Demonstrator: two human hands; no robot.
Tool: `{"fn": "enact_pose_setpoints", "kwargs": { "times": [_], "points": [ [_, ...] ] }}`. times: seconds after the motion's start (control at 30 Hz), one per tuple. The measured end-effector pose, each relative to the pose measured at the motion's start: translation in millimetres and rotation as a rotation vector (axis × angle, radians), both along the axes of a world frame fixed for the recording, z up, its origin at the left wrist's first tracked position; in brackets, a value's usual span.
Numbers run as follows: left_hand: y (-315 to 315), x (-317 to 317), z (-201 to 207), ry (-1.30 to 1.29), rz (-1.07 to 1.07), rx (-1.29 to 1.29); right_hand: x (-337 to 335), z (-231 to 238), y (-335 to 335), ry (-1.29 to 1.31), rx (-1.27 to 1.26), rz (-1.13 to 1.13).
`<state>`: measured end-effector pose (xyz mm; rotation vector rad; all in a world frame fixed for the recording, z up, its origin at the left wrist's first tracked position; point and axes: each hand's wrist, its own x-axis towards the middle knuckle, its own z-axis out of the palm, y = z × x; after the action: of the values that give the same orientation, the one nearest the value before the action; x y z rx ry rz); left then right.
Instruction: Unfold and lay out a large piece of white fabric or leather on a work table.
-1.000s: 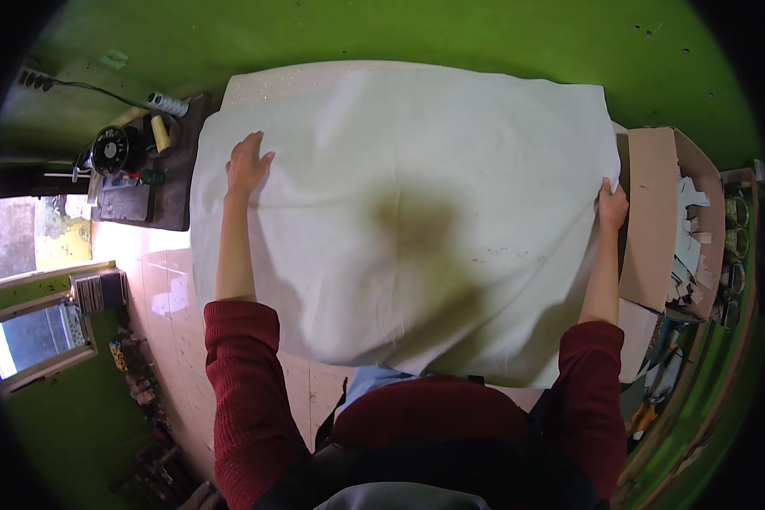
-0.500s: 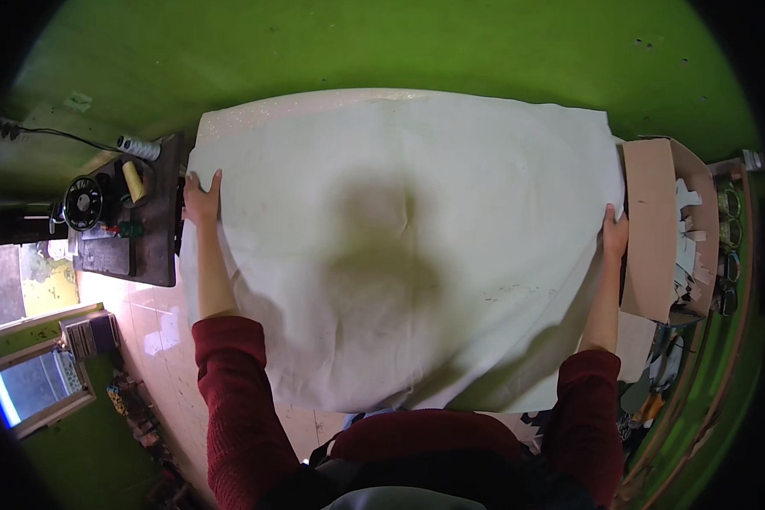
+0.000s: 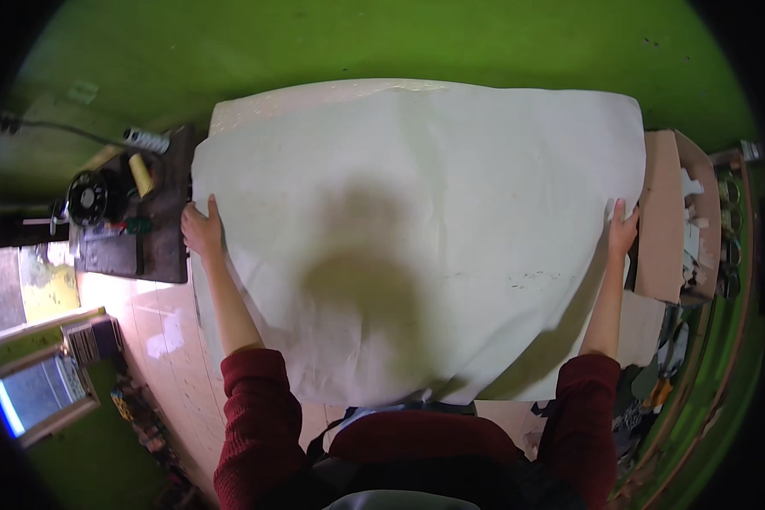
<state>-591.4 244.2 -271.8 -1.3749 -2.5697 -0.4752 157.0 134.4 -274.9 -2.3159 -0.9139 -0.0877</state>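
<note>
A large white sheet (image 3: 501, 195) of smooth, slightly creased material spreads across the middle, its near part hanging toward my body. At its left edge, my left hand (image 3: 201, 229) grips it with the thumb on top and the fingers curled around the side. My right hand (image 3: 623, 229) holds the right edge in the same way, beside a cardboard box. Along the far edge a sparkly pale strip (image 3: 314, 92) shows from beneath the white sheet. A dark shadow falls over the sheet's middle. Whatever supports it is hidden.
To the left stands a dark sewing-machine table (image 3: 163, 246) with a black handwheel (image 3: 87, 199), thread spools (image 3: 146, 140) and a yellow cone (image 3: 141, 174). The open cardboard box (image 3: 657, 217) at right holds pale scraps. A green wall (image 3: 382, 38) rises behind the sheet.
The sheet's far right corner has shifted right, and its surface lies differently creased. My left hand sits a little nearer to me along the left edge. Both hands keep their hold.
</note>
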Motion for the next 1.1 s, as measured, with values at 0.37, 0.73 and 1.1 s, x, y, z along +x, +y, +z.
{"fn": "enact_pose_setpoints", "kwargs": {
  "times": [0.37, 0.73, 1.1],
  "points": [
    [-67.3, -2.7, 9.5, -0.151, 0.218, 0.217, -16.9, 8.2, 5.8, 0.008, -0.133, 0.049],
    [-10.2, -23.8, 188.9, -0.022, -0.037, 1.071, -25.5, 120.1, 41.8, -0.147, 0.441, 0.012],
    [99.5, -8.7, 138.6, -0.081, 0.0, 0.708, -13.3, 146.0, 66.4, -0.248, 0.261, -0.205]
  ]
}}
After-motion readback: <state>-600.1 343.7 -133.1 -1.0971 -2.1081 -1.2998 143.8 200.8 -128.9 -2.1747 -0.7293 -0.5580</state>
